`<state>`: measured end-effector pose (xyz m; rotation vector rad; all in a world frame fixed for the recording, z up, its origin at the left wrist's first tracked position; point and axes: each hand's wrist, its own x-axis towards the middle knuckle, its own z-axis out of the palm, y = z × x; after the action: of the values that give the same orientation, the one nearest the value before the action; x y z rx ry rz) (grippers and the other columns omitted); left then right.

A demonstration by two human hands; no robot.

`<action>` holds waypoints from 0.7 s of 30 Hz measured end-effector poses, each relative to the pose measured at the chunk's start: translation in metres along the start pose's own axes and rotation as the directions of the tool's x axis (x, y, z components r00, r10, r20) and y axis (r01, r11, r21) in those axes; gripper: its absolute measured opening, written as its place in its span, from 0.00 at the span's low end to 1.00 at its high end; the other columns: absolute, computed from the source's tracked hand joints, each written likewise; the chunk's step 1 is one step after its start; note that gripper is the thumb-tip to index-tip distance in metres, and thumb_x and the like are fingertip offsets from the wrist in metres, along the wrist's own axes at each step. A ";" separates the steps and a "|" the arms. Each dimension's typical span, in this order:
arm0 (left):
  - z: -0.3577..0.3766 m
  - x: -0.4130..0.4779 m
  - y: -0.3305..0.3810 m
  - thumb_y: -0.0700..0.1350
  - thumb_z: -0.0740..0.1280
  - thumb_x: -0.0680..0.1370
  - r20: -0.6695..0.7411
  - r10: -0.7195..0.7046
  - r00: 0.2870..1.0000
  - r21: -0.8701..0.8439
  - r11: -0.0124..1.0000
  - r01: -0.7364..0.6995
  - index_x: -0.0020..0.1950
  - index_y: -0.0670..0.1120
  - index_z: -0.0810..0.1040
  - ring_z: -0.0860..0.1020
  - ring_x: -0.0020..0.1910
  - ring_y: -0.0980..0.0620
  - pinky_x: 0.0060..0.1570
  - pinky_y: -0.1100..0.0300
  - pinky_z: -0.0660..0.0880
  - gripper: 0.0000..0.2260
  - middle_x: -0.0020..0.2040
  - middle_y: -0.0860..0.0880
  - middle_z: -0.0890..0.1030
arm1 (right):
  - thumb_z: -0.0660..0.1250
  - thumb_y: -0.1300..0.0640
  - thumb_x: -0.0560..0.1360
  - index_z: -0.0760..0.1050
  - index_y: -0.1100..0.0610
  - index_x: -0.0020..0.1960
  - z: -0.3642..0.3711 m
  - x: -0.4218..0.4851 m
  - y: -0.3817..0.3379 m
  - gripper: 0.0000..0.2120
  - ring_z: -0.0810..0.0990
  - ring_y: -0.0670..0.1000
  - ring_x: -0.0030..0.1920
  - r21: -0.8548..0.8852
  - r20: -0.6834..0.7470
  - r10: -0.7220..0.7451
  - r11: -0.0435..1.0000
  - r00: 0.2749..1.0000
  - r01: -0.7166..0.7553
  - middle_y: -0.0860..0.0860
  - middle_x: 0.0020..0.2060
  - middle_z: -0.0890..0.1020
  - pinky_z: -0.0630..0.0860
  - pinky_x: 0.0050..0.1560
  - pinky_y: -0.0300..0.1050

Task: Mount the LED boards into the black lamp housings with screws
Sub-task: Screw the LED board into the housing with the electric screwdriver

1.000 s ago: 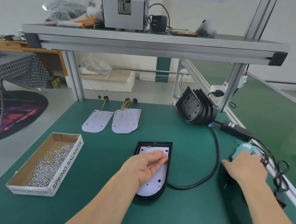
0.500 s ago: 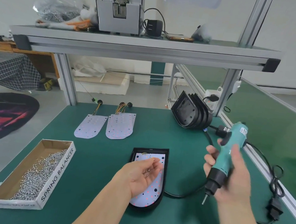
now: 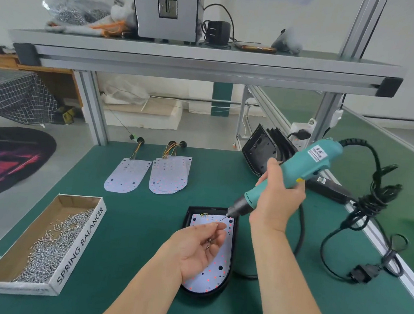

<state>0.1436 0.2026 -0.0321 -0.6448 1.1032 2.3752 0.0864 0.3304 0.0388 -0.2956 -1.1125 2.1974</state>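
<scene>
1. Head view, far left: a cardboard box (image 3: 83,243) lies on the green table (image 3: 143,226), holding a heap of loose screws (image 3: 50,250).
2. Behind it, a single LED board (image 3: 127,175) lies flat, with a small stack of boards (image 3: 168,176) just beside it.
3. The left hand (image 3: 197,247) is palm up over the near housing. Its thumb and forefinger pinch one screw (image 3: 216,224), and a few spare screws (image 3: 208,241) sit in the curled fingers.
4. Beneath it, a black lamp housing (image 3: 200,293) lies flat with a fitted LED board (image 3: 215,274) inside.
5. The right hand (image 3: 278,196) grips a teal electric screwdriver (image 3: 301,166), tilted with its bit close to the pinched screw.
6. Empty housings (image 3: 259,149) lean stacked behind, near a tangled black cable (image 3: 374,198).
</scene>
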 end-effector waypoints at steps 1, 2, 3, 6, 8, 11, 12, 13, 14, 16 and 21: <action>0.000 0.000 0.000 0.37 0.64 0.82 -0.002 -0.004 1.000 -0.003 1.000 0.004 0.50 0.36 0.82 0.82 0.29 0.53 0.24 0.66 0.75 0.08 0.36 0.44 0.83 | 0.72 0.61 0.72 0.71 0.53 0.38 0.000 -0.002 0.003 0.10 0.70 0.50 0.25 -0.025 0.009 -0.024 0.999 1.000 0.024 0.48 0.24 0.74 0.70 0.28 0.40; 0.000 0.000 0.001 0.37 0.64 0.82 -0.002 -0.007 1.000 -0.008 1.000 0.007 0.50 0.36 0.82 0.82 0.29 0.53 0.24 0.65 0.75 0.08 0.36 0.44 0.83 | 0.72 0.61 0.72 0.72 0.53 0.38 0.000 -0.003 0.005 0.10 0.71 0.50 0.25 -0.045 0.017 -0.036 0.998 0.999 0.037 0.48 0.24 0.74 0.70 0.29 0.40; 0.000 0.000 0.001 0.37 0.64 0.82 -0.002 -0.008 1.000 -0.012 1.000 0.008 0.49 0.36 0.82 0.82 0.29 0.53 0.23 0.65 0.75 0.08 0.36 0.44 0.83 | 0.72 0.61 0.72 0.72 0.53 0.38 -0.001 -0.003 0.007 0.11 0.71 0.50 0.26 -0.061 0.018 -0.035 0.997 0.999 0.036 0.48 0.24 0.74 0.70 0.29 0.40; 0.000 -0.001 0.001 0.37 0.64 0.82 -0.003 -0.007 1.000 -0.021 1.000 0.006 0.48 0.35 0.82 0.82 0.29 0.53 0.23 0.65 0.74 0.09 0.36 0.43 0.83 | 0.72 0.62 0.74 0.71 0.54 0.39 -0.004 0.000 0.009 0.11 0.71 0.50 0.26 -0.088 0.003 0.004 0.996 1.000 -0.003 0.48 0.24 0.74 0.71 0.28 0.39; 0.001 -0.002 0.001 0.36 0.64 0.82 -0.002 -0.005 1.000 -0.023 1.000 0.005 0.47 0.35 0.82 0.82 0.28 0.53 0.22 0.66 0.74 0.09 0.36 0.43 0.82 | 0.72 0.62 0.74 0.71 0.54 0.40 -0.005 0.001 0.010 0.11 0.71 0.50 0.25 -0.090 0.003 0.009 0.996 1.000 -0.009 0.48 0.24 0.74 0.71 0.28 0.39; 0.002 -0.003 0.002 0.36 0.64 0.82 0.000 -0.005 1.000 -0.026 1.000 0.005 0.47 0.35 0.82 0.81 0.28 0.53 0.22 0.66 0.74 0.09 0.35 0.43 0.82 | 0.72 0.61 0.73 0.71 0.53 0.39 -0.005 -0.001 0.011 0.11 0.71 0.50 0.26 -0.097 0.014 0.005 0.995 1.000 -0.003 0.49 0.25 0.74 0.71 0.28 0.39; 0.002 -0.003 0.002 0.36 0.64 0.82 0.000 -0.004 1.000 -0.027 1.000 0.004 0.47 0.35 0.82 0.81 0.28 0.53 0.22 0.66 0.74 0.09 0.35 0.43 0.82 | 0.72 0.61 0.73 0.71 0.53 0.39 -0.005 -0.001 0.011 0.10 0.72 0.50 0.26 -0.102 0.015 0.005 0.995 1.000 -0.004 0.49 0.25 0.74 0.71 0.29 0.39; 0.002 -0.004 0.002 0.36 0.64 0.82 0.000 -0.004 1.000 -0.027 1.000 0.004 0.48 0.35 0.82 0.81 0.28 0.53 0.22 0.66 0.74 0.09 0.35 0.43 0.82 | 0.72 0.60 0.72 0.71 0.53 0.39 -0.005 -0.001 0.012 0.10 0.72 0.50 0.26 -0.104 0.015 0.007 0.995 1.000 -0.006 0.49 0.25 0.74 0.71 0.29 0.39; 0.003 -0.004 0.001 0.36 0.64 0.82 0.000 -0.006 1.000 -0.026 1.000 0.006 0.48 0.35 0.81 0.81 0.28 0.53 0.22 0.66 0.74 0.08 0.35 0.43 0.82 | 0.72 0.60 0.72 0.71 0.53 0.39 -0.005 -0.001 0.012 0.10 0.72 0.50 0.26 -0.101 0.014 0.010 0.995 1.000 -0.008 0.49 0.25 0.74 0.71 0.29 0.39; 0.003 -0.005 0.001 0.36 0.64 0.82 -0.001 -0.009 1.000 -0.026 1.000 0.009 0.48 0.35 0.81 0.81 0.28 0.53 0.22 0.66 0.73 0.08 0.35 0.43 0.82 | 0.72 0.60 0.72 0.71 0.54 0.38 -0.006 0.000 0.012 0.10 0.71 0.50 0.26 -0.095 0.020 0.014 0.995 1.000 -0.012 0.49 0.25 0.74 0.71 0.29 0.39; 0.005 -0.004 -0.001 0.34 0.63 0.82 -0.031 0.024 0.999 -0.018 1.000 -0.025 0.48 0.33 0.80 0.81 0.27 0.54 0.23 0.67 0.74 0.08 0.34 0.42 0.82 | 0.72 0.60 0.72 0.72 0.53 0.38 -0.007 -0.001 0.014 0.10 0.71 0.49 0.25 -0.136 0.064 0.006 0.991 0.998 0.003 0.48 0.24 0.74 0.71 0.28 0.40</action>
<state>0.1458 0.2065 -0.0274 -0.6802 1.1091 2.4069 0.0840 0.3281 0.0238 -0.2855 -1.3006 2.1500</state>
